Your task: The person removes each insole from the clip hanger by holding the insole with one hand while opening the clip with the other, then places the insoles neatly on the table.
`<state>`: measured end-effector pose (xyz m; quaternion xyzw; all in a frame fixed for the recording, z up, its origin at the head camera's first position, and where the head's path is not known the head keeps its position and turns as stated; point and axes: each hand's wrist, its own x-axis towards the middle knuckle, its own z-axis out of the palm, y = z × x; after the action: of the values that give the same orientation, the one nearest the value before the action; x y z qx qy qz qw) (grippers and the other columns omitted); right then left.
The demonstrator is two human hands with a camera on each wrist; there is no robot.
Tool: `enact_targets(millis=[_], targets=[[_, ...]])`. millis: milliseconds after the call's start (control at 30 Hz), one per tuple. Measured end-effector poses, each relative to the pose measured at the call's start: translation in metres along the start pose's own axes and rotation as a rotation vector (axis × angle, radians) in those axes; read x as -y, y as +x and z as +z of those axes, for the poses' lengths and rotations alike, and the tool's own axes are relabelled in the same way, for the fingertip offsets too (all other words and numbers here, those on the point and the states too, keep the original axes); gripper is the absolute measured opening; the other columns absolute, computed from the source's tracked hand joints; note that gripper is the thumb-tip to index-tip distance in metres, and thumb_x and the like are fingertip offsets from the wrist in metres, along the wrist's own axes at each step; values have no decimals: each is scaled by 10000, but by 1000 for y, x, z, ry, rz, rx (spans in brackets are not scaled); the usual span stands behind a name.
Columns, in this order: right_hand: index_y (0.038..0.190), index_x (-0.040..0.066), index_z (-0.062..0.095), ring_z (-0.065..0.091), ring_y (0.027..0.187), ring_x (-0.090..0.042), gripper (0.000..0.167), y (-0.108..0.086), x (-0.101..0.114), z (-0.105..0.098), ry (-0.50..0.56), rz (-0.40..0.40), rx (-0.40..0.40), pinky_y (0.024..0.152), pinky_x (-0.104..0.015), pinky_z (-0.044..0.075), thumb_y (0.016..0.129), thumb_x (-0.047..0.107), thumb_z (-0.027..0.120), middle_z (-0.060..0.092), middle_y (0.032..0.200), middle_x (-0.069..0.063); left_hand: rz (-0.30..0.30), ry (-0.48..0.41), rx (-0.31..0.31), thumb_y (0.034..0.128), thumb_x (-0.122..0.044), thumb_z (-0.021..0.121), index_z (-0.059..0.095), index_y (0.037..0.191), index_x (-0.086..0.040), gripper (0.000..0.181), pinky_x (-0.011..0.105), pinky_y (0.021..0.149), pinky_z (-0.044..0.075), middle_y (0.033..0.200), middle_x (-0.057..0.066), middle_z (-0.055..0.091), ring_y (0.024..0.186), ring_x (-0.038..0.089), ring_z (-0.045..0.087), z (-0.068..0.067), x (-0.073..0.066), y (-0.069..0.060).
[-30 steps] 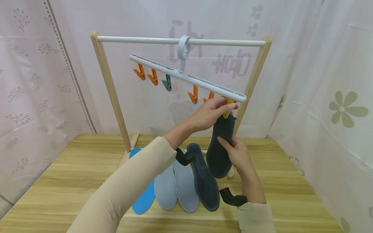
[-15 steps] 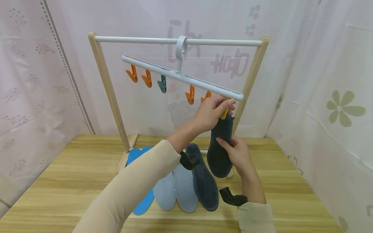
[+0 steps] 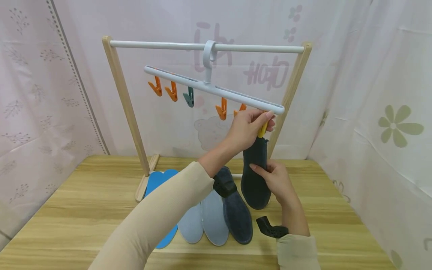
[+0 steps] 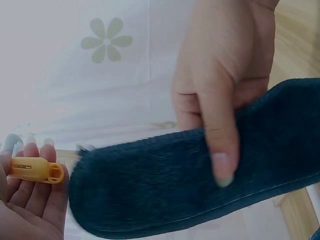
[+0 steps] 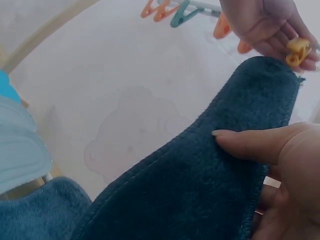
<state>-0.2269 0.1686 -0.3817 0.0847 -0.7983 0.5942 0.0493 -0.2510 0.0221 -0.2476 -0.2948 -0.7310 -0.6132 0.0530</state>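
Observation:
In the head view my left hand (image 3: 247, 128) pinches a yellow clothespin (image 3: 261, 130) at the low right end of a white hanger (image 3: 189, 80). My right hand (image 3: 276, 179) grips a dark blue fuzzy insole (image 3: 255, 187) by its edge, thumb flat across the front. The insole hangs upright, heel end up, just below the clothespin. A narrow gap separates the clothespin (image 4: 36, 170) from the insole's end (image 4: 100, 195) in the left wrist view. The right wrist view has the clothespin (image 5: 298, 52) close beside that end; the fingers behind the insole are partly hidden.
A wooden rack with a white rod (image 3: 155, 45) carries the tilted hanger. Several orange clothespins (image 3: 221, 109) and one green clothespin (image 3: 189, 98) dangle from it. On the table (image 3: 337, 225) lie another dark insole (image 3: 237, 217), two grey insoles (image 3: 214, 221) and blue insoles (image 3: 155, 183).
The held insole has dropped slightly, its top end moving from behind the clothespin to just below it. The hanger's right end has risen a little. Both hands keep their holds.

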Motion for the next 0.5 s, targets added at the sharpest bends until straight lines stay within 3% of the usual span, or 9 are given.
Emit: enact_targets(millis=[167,367,500], targets=[[1137,-66,697,745,801,-130,385,1,-8,-6,-47,14,31,747,-298,604,990,288,669,782,917,-91,22,-17,24,1057,-215,541,698,1154,46,319,282,868,608,1030,204,728,952,252,744,0,0,1],[1182,-72,649,738,756,-128,389,0,-9,-10,-56,35,24,697,-297,605,1000,271,654,768,895,-88,8,7,18,1057,-236,542,701,1149,21,316,214,836,595,1042,194,731,955,234,744,-1,2,-1],[1277,-55,600,738,767,-118,408,0,-9,-11,-70,44,3,686,-282,603,1002,242,652,772,968,-144,-1,11,18,1057,-256,544,704,1147,-3,312,210,837,594,1043,181,730,961,228,742,-2,2,-3]])
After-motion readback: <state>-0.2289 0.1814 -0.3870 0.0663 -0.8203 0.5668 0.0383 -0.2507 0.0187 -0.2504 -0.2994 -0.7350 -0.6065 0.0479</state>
